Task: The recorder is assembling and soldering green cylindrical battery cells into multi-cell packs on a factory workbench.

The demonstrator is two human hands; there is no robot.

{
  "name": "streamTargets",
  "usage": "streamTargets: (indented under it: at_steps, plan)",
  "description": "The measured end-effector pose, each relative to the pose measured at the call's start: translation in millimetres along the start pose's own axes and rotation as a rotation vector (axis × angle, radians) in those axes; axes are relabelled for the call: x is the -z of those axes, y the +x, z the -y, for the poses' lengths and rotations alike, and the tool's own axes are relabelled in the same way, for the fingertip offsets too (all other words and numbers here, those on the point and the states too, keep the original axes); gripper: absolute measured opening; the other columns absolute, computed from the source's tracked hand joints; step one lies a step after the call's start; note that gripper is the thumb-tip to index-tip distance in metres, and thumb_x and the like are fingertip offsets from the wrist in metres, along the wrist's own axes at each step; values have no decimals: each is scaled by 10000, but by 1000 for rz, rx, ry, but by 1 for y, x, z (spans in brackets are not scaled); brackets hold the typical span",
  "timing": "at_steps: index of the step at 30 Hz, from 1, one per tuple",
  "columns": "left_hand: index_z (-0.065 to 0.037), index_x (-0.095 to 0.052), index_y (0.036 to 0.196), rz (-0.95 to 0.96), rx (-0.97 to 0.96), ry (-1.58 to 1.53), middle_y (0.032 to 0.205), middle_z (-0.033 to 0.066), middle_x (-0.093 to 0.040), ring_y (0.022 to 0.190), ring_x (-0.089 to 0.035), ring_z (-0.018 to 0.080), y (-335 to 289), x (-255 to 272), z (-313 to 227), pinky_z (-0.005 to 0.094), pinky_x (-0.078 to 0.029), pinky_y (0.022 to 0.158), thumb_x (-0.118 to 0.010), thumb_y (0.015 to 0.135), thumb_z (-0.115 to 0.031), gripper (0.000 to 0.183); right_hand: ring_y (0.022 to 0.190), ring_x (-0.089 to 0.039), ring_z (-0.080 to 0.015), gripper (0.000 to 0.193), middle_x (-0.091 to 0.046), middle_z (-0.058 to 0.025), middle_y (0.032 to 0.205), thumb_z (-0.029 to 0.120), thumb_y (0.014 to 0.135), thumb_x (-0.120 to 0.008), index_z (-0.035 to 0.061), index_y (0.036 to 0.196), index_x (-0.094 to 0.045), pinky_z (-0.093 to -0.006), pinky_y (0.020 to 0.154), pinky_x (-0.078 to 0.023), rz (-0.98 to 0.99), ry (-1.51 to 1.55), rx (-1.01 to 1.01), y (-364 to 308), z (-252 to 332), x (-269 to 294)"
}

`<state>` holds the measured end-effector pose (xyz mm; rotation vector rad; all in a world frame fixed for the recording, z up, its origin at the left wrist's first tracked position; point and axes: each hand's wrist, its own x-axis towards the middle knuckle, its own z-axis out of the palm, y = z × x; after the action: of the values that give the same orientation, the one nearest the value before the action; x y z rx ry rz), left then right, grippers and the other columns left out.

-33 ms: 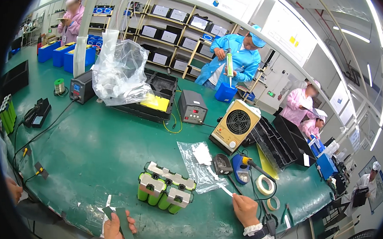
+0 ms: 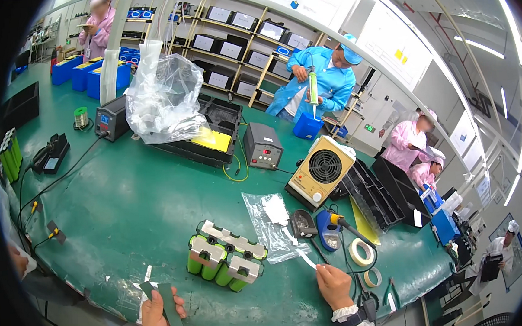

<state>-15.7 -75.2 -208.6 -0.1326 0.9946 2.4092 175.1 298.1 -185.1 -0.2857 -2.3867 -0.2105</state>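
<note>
My left hand (image 2: 158, 320), at the near edge of the green bench, is closed around dark green flat strips (image 2: 173, 317). Pale strips lie beside and partly behind that hand. To the right, my right hand (image 2: 335, 286) pinches the near end of a narrow white strip (image 2: 306, 259). That strip runs back toward a clear plastic bag (image 2: 259, 223) with white pieces (image 2: 274, 210) on it; whether they are inside I cannot tell. Between my hands, a bit farther off, stands a pack of green cylindrical battery cells (image 2: 226, 256) with metal plates across its top. Neither hand touches it.
Right of the bag stand a blue soldering iron holder (image 2: 327, 231), tape rolls (image 2: 361, 252), pliers (image 2: 391, 294) and a beige fan unit (image 2: 321, 172). Behind are a grey control box (image 2: 263, 146) and black tray (image 2: 232, 113). Another person's hand (image 2: 20, 261) shows at far left; a blue-coated person (image 2: 327, 76) works opposite.
</note>
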Motion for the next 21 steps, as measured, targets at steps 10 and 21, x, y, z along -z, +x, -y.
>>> streamTargets:
  at_steps: [10,21]
  plan:
    - [-48,-563,1177,76,71,34,918,75,-631,743,-581,175,0,12,-1,317,-503,687,-490,1033,-351,344,798,-618,-200,244,-625,-23,838,100,752,-694,109,996,-672,-347,704,-482,373,-109,65,9,0,5]
    - [-64,-559,1184,76,37,118,933,74,-629,748,-574,172,6,15,3,319,-500,675,-487,1032,-364,344,668,-612,-257,120,-546,-85,741,129,778,-654,88,856,-574,-370,541,-494,271,-24,15,3,-1,-24]
